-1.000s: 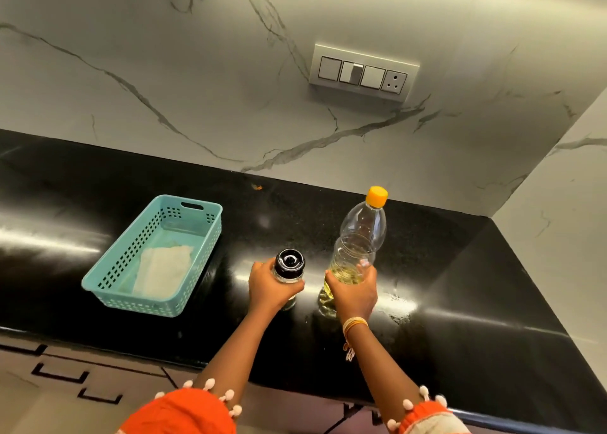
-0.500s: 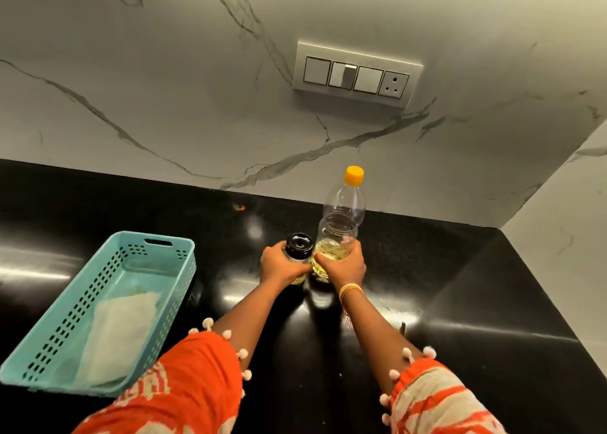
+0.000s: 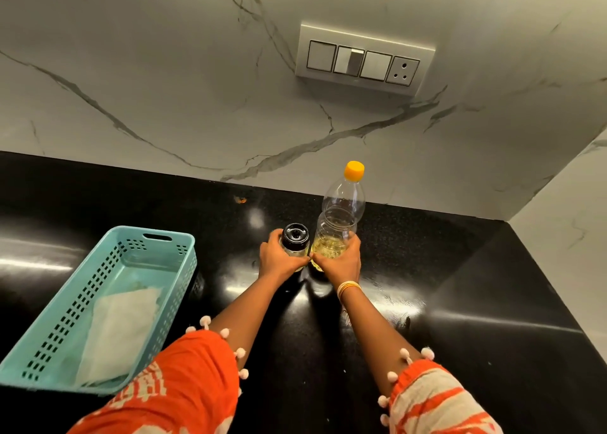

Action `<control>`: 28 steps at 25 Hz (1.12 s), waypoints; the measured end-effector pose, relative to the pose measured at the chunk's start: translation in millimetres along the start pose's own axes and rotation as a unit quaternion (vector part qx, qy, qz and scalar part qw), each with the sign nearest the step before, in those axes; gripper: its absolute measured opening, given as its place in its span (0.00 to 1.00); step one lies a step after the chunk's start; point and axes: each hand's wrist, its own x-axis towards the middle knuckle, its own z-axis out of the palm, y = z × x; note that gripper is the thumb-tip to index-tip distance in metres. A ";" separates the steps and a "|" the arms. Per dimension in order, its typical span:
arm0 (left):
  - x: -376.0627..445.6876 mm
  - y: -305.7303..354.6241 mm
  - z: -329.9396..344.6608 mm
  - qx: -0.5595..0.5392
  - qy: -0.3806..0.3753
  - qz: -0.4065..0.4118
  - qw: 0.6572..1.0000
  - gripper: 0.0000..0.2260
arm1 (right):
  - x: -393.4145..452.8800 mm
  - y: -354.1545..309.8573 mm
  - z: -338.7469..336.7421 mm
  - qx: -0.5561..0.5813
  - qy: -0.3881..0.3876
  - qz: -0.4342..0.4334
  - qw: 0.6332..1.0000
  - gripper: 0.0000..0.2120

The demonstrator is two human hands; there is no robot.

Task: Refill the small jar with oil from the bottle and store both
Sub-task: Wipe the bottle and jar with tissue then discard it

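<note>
A small glass jar (image 3: 295, 240) with a black lid stands on the black counter (image 3: 460, 302), and my left hand (image 3: 279, 259) is wrapped around its body. Right beside it stands a clear plastic oil bottle (image 3: 341, 217) with a yellow cap, holding a little yellow oil at the bottom. My right hand (image 3: 340, 263) grips the bottle's lower part. Both containers are upright and capped, touching or nearly touching each other, far back on the counter near the marble wall.
A turquoise perforated basket (image 3: 157, 246) with a white cloth (image 3: 118, 328) inside lies at the left on the counter. A switch panel (image 3: 361, 60) with a socket sits on the marble backsplash. A side wall closes the counter at the right.
Both hands have pushed the jar and the bottle away from me toward the back wall, and my arms are now stretched out. The view has shifted, so the basket appears nearer and lower left.
</note>
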 end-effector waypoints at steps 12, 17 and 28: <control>-119.7 -25.1 24.7 -0.230 0.065 -0.089 0.967 0.08 | -128.4 30.2 -15.6 0.088 -0.042 0.022 0.995 0.18; -189.1 -43.0 19.9 -0.244 -0.026 -0.092 0.965 0.07 | -193.1 48.7 -53.0 0.090 -0.035 0.009 0.995 0.06; -298.3 -97.0 9.4 -0.017 0.057 0.103 0.993 0.07 | -273.8 93.6 -137.2 -0.023 0.044 0.034 0.998 0.07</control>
